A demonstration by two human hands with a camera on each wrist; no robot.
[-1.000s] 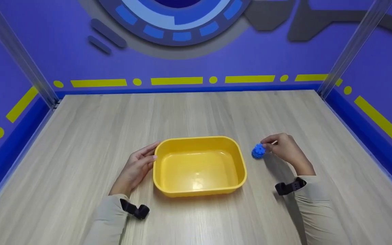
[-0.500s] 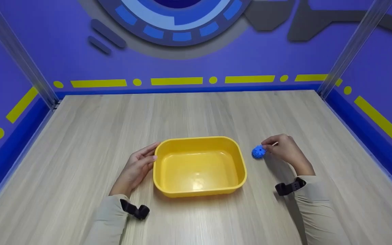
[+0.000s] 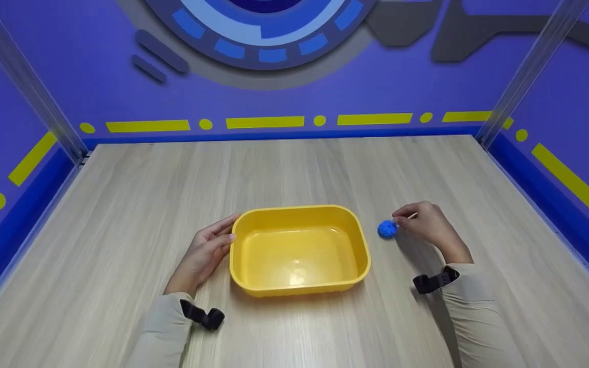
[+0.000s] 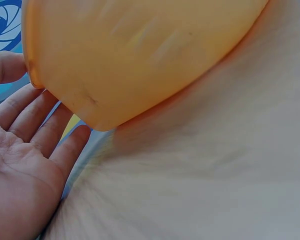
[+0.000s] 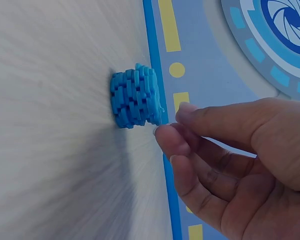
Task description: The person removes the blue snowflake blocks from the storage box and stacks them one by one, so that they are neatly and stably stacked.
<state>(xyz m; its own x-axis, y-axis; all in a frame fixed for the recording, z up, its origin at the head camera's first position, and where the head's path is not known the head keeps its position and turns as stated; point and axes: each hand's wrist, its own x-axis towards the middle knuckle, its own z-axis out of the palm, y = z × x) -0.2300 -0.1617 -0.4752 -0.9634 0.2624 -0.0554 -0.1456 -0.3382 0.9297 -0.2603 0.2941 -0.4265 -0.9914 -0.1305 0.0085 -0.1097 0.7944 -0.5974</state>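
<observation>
A yellow basin [image 3: 294, 291] stands on the wooden table. My left hand [image 3: 203, 255] rests at its left side, the thumb tip at the rim and the fingers fairly straight along the outer wall, as the left wrist view of the hand [image 4: 32, 150] also shows. To the right of the basin stands a small blue stack of toothed rings [image 5: 135, 97]. The thumb and forefinger of my right hand [image 3: 430, 225] come to its top edge. In the right wrist view, those fingertips are slightly parted there; a pinch cannot be made out.
The pale wood-grain table [image 3: 294, 168] spreads around the basin and the blue stack. Blue-violet panels [image 3: 294, 102] with yellow marks rise at the back and both sides. A black strap mount [image 3: 205, 314] sits on each wrist.
The blue stack looks different from frame to frame, from a tall toothed shape to a lower, rounder one, as if turned or tilted. Both hands and the basin stay in place.
</observation>
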